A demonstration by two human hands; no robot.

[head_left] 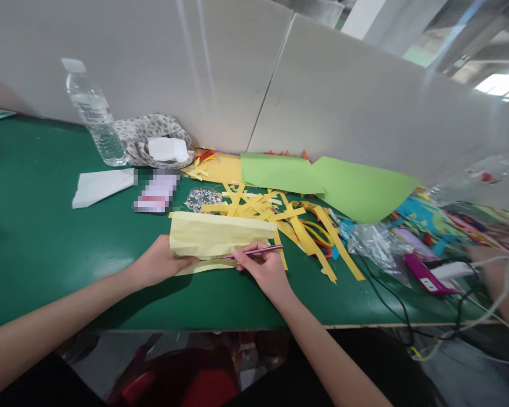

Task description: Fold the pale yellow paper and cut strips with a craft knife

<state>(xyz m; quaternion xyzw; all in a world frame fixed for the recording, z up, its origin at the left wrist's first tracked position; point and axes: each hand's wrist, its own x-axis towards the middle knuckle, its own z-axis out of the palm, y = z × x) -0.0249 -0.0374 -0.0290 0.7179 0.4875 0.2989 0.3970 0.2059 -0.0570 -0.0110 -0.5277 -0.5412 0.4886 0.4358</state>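
Left hand: closed on the left end of a folded pale-yellow paper sheet, on the green tabletop. Right hand: gripping a slim pink metallic pen, its tip at the sheet's lower part. Beyond the grips: loose yellow paper strips, two green sheets.

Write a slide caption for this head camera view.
Left hand steadies folded yellow paper on a green table while the right holds a pen to it, near yellow strips.
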